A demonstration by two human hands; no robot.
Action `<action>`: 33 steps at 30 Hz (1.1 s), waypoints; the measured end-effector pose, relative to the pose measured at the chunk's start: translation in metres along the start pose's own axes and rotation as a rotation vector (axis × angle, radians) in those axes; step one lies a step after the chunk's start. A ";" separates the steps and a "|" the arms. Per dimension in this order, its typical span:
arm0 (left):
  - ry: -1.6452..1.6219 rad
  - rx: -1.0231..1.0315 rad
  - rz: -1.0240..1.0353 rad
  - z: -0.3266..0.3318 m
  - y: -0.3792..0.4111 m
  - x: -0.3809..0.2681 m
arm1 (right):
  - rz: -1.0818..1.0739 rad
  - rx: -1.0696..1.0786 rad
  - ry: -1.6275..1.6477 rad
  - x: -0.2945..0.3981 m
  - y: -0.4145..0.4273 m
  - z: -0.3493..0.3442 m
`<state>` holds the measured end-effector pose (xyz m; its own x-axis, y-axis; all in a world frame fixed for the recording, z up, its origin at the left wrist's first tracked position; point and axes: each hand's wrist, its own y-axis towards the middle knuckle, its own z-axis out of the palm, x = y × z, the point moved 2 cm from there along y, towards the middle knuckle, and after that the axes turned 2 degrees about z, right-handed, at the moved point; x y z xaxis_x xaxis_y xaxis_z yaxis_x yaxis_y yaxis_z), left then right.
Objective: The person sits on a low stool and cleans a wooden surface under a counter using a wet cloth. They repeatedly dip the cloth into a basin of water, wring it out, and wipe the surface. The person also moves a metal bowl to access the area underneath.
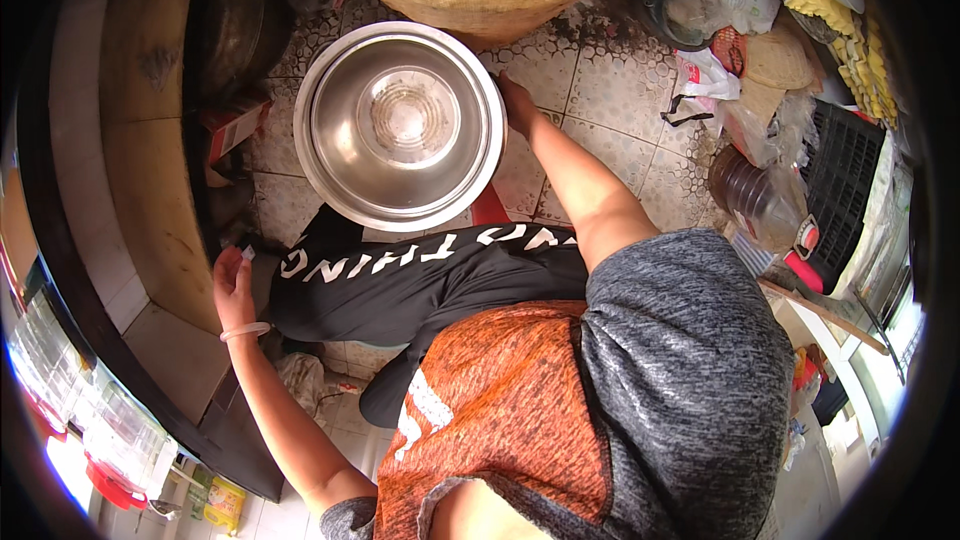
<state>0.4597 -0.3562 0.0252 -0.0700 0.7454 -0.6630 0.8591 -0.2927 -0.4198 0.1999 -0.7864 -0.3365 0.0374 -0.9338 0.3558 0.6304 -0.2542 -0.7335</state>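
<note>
A large, wide-rimmed stainless steel basin (pixel 405 116) is in front of me, over the tiled floor, and looks empty inside. At its right rim is my right hand (pixel 516 99), with its fingers partly hidden behind the edge; it appears to grip the rim. My left hand (pixel 235 281), with a pale bracelet at the wrist, is raised at the left, away from the basin. A small whitish piece (pixel 247 253) shows at its fingertips, pinched between thumb and finger. Below the basin are my legs in black trousers (pixel 360 285) with white lettering.
A large woven sack (pixel 495 7) stands beyond the basin. To the right lie plastic bags (pixel 705 79), a big plastic bottle (pixel 757 199) and a black plastic crate (pixel 844 172). A red box (pixel 238 124) and a dark round pan (pixel 232 30) are at the left, beside a tiled wall.
</note>
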 end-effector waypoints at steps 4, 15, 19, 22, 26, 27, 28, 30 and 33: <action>0.004 0.012 0.004 0.008 0.004 -0.010 | 0.010 -0.001 -0.229 0.007 -0.015 0.013; -0.014 -0.015 0.015 0.010 -0.002 -0.033 | -0.144 -0.135 -0.273 -0.003 -0.025 -0.016; -0.083 0.107 0.056 0.056 0.023 -0.043 | -0.234 -0.188 -0.663 0.015 -0.034 -0.046; -0.018 0.300 0.021 0.129 0.043 -0.054 | -0.439 -0.213 -1.025 0.043 -0.035 -0.065; -0.045 0.358 0.081 0.232 0.050 -0.055 | -0.169 -0.248 -0.690 0.072 -0.029 -0.087; 0.096 0.251 0.189 0.249 0.052 -0.054 | -0.111 -0.347 -0.646 0.077 -0.036 -0.093; 0.108 0.198 0.229 0.260 0.051 -0.049 | -0.107 -0.338 -0.678 0.084 -0.044 -0.096; 0.091 0.168 0.228 0.275 0.048 -0.037 | -0.076 -0.411 -0.728 0.095 -0.066 -0.104; -0.052 0.213 0.116 0.283 0.057 -0.028 | -0.048 -0.439 -0.728 0.117 -0.098 -0.115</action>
<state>0.3669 -0.5635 -0.1554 -0.0081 0.6692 -0.7431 0.7369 -0.4983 -0.4568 0.0538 -0.8999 -0.2898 0.6026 -0.5629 0.5657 0.2919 -0.5042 -0.8127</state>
